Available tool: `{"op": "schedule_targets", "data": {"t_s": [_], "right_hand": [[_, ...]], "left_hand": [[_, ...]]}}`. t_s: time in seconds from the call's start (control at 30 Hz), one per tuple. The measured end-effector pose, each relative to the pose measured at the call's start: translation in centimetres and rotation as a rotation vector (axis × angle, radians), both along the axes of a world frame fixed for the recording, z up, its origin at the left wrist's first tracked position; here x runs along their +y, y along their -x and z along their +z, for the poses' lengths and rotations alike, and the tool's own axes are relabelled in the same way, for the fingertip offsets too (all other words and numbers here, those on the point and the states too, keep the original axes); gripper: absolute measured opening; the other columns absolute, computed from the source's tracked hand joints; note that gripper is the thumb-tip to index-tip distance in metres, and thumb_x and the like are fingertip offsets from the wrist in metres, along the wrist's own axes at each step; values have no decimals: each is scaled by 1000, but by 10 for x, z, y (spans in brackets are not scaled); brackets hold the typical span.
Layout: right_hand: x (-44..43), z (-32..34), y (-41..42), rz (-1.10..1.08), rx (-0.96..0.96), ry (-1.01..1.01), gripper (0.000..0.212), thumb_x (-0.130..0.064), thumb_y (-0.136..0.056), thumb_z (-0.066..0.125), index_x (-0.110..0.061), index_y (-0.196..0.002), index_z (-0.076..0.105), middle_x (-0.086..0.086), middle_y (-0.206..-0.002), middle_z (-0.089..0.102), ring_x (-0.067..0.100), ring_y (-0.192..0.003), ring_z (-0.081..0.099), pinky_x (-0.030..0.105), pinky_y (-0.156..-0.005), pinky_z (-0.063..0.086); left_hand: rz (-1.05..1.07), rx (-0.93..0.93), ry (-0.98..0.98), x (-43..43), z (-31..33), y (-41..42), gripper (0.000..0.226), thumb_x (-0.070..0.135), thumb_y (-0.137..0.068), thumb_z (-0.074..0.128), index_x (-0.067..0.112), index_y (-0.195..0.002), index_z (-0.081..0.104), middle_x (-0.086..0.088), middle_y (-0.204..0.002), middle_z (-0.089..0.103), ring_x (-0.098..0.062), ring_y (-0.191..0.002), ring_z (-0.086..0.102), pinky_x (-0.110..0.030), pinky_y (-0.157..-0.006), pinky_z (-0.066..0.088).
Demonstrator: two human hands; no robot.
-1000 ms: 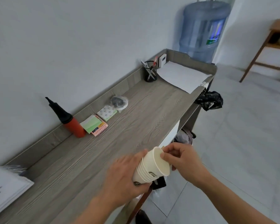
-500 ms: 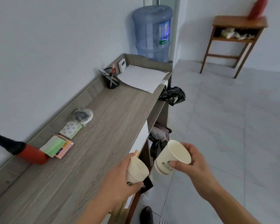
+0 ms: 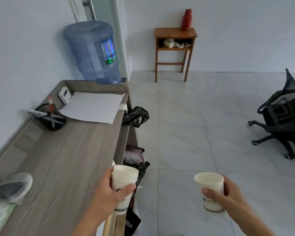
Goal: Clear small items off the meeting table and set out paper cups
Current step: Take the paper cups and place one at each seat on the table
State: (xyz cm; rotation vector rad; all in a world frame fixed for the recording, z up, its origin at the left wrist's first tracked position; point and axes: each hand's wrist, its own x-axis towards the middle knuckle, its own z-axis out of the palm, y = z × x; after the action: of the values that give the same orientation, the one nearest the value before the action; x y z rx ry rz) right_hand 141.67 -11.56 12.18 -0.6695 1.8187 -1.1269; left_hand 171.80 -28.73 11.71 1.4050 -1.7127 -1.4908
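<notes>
Paper cups: a nested stack gripped upright in the left hand, a single cup gripped in the right hand, well apart.

Blurred clear bag at left edge, office chair cut off right, cup print unreadable
</notes>
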Motion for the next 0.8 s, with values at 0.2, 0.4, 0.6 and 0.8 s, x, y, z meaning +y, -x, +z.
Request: {"op": "schedule_targets", "data": {"t_s": [0.2, 0.4, 0.6, 0.8], "right_hand": [[2, -4, 65, -43, 39, -131, 57, -47, -54, 85, -32, -104, 63, -13, -90, 75, 4, -79, 72, 29, -71, 55], [-20, 5, 157, -100, 43, -108, 51, -38, -63, 88, -27, -106, 62, 0, -97, 73, 10, -82, 71, 24, -69, 57], [-37, 23, 259, -175, 74, -76, 44, -27, -73, 84, -28, -109, 59, 0, -99, 70, 11, -85, 69, 18, -61, 54], [-31, 19, 342, -336, 62, -100, 47, -29, -71, 85, -27, -111, 61, 2, -100, 71, 15, -88, 70, 22, -66, 56]], "left_hand": [[-170, 34, -105, -43, 9, 96, 62, 47, -51, 85, 38, -106, 58, 13, -100, 73, -6, -87, 71, -23, -69, 56], [-302, 43, -159, -82, 24, 209, 71, 46, -47, 86, 27, -110, 61, 3, -100, 75, -13, -89, 72, -24, -72, 56], [-397, 65, -154, -110, 33, 324, 63, 47, -47, 87, 31, -103, 63, 2, -99, 76, -14, -87, 73, -31, -75, 57], [-570, 30, -177, -140, 13, 444, 59, 44, -47, 89, 31, -100, 66, -1, -98, 76, -16, -87, 73, -26, -69, 57]]}}
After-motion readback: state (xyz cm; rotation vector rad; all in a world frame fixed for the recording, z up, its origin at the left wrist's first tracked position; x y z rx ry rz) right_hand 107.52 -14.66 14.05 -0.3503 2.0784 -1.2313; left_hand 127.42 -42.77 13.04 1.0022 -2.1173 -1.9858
